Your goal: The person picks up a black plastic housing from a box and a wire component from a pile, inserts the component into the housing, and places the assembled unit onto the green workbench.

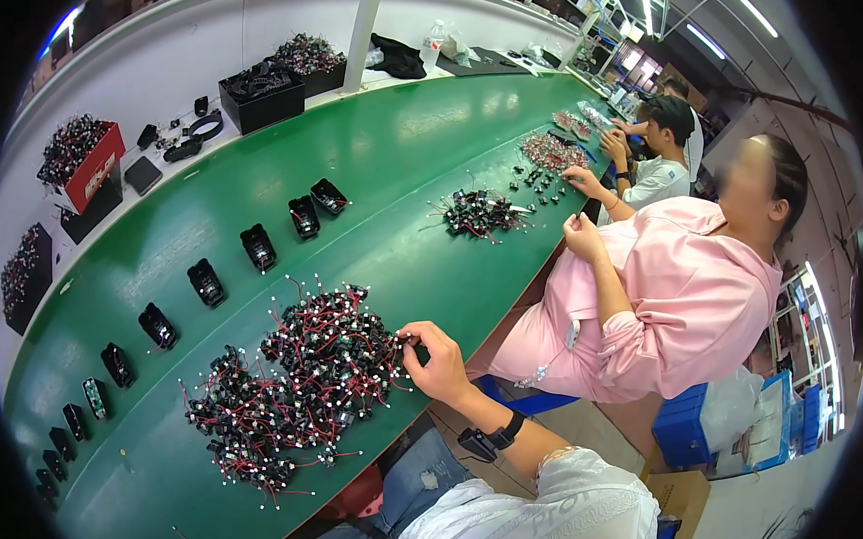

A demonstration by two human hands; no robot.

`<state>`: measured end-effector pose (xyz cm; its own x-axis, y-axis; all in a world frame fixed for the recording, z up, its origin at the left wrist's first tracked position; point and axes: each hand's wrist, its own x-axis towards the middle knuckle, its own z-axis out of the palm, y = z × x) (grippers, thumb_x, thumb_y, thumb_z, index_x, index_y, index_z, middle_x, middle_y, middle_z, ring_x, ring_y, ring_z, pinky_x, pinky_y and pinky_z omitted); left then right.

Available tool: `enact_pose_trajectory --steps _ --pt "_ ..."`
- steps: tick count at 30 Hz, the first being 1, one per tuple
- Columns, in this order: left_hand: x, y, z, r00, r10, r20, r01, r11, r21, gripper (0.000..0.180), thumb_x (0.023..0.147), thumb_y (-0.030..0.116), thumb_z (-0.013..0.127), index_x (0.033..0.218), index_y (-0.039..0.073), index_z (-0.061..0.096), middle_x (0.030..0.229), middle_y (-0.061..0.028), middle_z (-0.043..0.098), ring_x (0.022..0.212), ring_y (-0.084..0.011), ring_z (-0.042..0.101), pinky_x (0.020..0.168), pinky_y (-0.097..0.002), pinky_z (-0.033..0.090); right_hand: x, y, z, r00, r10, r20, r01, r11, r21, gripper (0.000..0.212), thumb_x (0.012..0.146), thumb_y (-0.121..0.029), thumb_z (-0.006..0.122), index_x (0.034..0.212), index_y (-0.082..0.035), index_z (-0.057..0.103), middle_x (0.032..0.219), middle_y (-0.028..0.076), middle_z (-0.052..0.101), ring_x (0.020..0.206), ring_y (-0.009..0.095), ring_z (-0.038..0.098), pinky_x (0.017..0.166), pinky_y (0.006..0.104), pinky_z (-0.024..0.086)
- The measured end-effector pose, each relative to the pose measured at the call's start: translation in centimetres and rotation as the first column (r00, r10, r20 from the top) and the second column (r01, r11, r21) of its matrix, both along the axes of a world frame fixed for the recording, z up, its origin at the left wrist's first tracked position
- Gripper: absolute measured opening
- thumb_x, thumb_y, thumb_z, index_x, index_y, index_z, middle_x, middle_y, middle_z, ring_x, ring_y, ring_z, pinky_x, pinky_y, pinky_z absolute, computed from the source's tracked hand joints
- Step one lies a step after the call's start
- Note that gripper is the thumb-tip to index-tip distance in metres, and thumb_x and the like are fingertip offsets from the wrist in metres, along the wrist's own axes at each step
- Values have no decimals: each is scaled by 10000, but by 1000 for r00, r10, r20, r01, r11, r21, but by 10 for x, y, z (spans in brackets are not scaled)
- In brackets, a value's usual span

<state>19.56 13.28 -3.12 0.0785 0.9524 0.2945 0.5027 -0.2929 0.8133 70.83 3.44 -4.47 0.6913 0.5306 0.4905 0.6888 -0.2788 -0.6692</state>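
Note:
My right hand (pixel 435 363), with a dark band on its wrist, is at the right edge of a large heap of small black parts with red and black wires (pixel 304 379). Its thumb and forefinger are pinched on a small black part (pixel 411 340), only partly visible. My left hand is out of view. Beyond the heap, a curved row of black plastic housings (pixel 206 283) stands on the green table. A housing near the left end shows a green circuit board (pixel 95 398).
At my right, a co-worker in pink (pixel 659 287) handles small parts beside a smaller wired heap (pixel 481 214). Farther along, more people sit by red-wired bundles (pixel 553 152). Black boxes (pixel 262 100) and a red box (pixel 91 167) of wired parts line the back ledge. Blue crates (pixel 683 427) stand behind.

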Motion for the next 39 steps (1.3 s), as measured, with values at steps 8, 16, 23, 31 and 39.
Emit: enact_pose_trajectory --steps 8,16,23,31,39 --pt "-17 8 -12 997 55 51 -57 997 44 270 949 216 613 1104 -3 585 950 -155 632 772 -245 611 658 -333 506 2 -1 -4 1000 -2 13 2 1000 21 153 849 55 611 994 15 640 956 122 663 782 212 653 711 302 518" --pt "-40 14 -13 991 107 83 -116 987 109 269 950 221 613 1097 -1 579 939 -149 628 753 -233 604 638 -325 501 -1 -2 0 995 -34 -90 41 996 79 154 850 60 601 988 4 641 929 103 677 783 193 653 695 295 510" --pt "-58 18 -1 985 138 106 -156 970 185 268 951 225 613 1092 0 573 929 -144 624 737 -223 598 621 -317 497 1 -2 -1 997 -16 -79 24 994 107 210 832 71 589 1020 -6 643 938 100 677 807 204 666 704 300 512" --pt "-72 12 29 976 183 120 -210 935 285 267 952 230 612 1085 2 567 918 -139 619 719 -212 591 602 -309 493 1 -14 11 993 22 -114 -11 996 93 265 814 2 648 1079 5 646 970 136 667 843 237 677 772 323 536" --pt "-116 -57 94 893 438 106 -438 788 432 267 954 235 612 1078 4 561 907 -133 615 700 -200 585 583 -300 488 -2 6 9 988 90 -126 -77 992 103 209 835 -66 672 1040 -29 678 973 125 669 877 260 669 766 346 534"
